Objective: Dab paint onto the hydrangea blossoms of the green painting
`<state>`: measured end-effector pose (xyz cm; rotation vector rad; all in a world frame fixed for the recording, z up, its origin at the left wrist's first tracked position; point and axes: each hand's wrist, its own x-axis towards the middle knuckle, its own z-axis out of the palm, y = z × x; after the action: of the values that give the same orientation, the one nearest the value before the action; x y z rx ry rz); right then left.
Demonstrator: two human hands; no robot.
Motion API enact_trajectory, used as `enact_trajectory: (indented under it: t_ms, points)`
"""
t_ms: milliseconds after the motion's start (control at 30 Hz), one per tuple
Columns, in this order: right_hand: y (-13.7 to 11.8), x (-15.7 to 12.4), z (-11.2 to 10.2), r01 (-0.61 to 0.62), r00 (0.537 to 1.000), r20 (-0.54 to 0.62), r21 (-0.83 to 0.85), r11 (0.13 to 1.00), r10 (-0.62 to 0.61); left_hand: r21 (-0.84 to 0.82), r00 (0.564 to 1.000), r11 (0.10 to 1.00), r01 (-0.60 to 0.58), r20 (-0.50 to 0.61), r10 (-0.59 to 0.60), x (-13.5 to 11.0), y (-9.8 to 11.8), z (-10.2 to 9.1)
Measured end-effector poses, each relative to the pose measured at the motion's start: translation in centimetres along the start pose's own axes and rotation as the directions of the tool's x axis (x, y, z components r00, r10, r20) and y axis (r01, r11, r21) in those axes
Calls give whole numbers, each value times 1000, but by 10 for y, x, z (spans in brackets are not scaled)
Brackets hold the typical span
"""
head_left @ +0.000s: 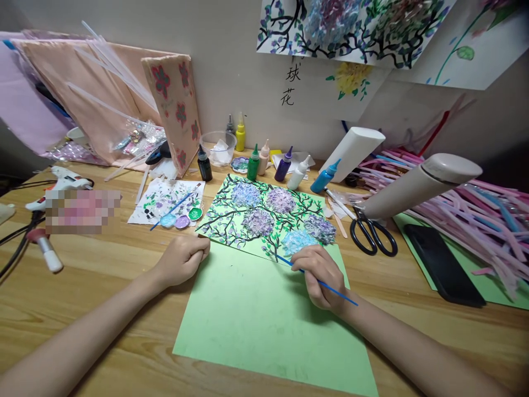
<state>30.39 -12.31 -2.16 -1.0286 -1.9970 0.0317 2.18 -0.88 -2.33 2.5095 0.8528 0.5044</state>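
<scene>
Pale wall [239, 82] runs behind a wooden bench [144, 353], w/ flower pics [285, 33] hung on it, upper R.

Head view: plain lt green sheet [260, 320] lies mid-bench, toward the front. Painted picture [268, 215] sits over its far end, toward the bench's back edge: black branches, small leaves, puffy blue, purple & turquoise blooms. R hand [324, 278] has fingers curled, pinching a blue brush [289, 261]; its tip is at a dark stem by the picture's near edge. L hand [185, 256] is closed in a loose fist, nothing visible in it, resting by the picture's near L corner.

L of the picture: paint-spotted paper [149, 198] w/ a 2nd brush [176, 212] across it, plus 3 paint caps [182, 221] (lt blue, purple, green). Paint bottles [253, 165] stand nr the back edge, w/ a clear tub [217, 148] among them.

Toward the bench's R edge: black-handled scissors [374, 240], tall flask [421, 184], dk phone [444, 264], heap of pink/blue strips [458, 204]. Toward the L edge: white glue gun [61, 182]; pinkish patch next to it is pixelated, can't tell what.
</scene>
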Motion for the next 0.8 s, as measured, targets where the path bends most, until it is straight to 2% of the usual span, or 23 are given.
enact_trajectory:
  t_ms: [333, 500, 600, 733, 800]
  points:
    - [2, -7, 0, -6, 1000, 8, -2, 1000, 6, -15, 1000, 1000, -10, 0, 10, -1, -1, 1]
    - [-5, 1, -1, 71, 997, 5, -25, 997, -71, -26, 1000, 999, -26, -1, 26, -4, -1, 2]
    - [-13, 25, 1, 25, 999, 29, 13, 1000, -26, -8, 999, 999, -32, 22, 32, -6, 1, 3]
    - [-20, 78, 17, -43, 995, 92, 122, 992, 32, 47, 996, 997, -69, 55, 66, -8, 2, 1]
    - [-21, 105, 32, -48, 977, 215, 174, 983, 10, 77, 995, 993, -89, 41, 86, -9, 1, -2]
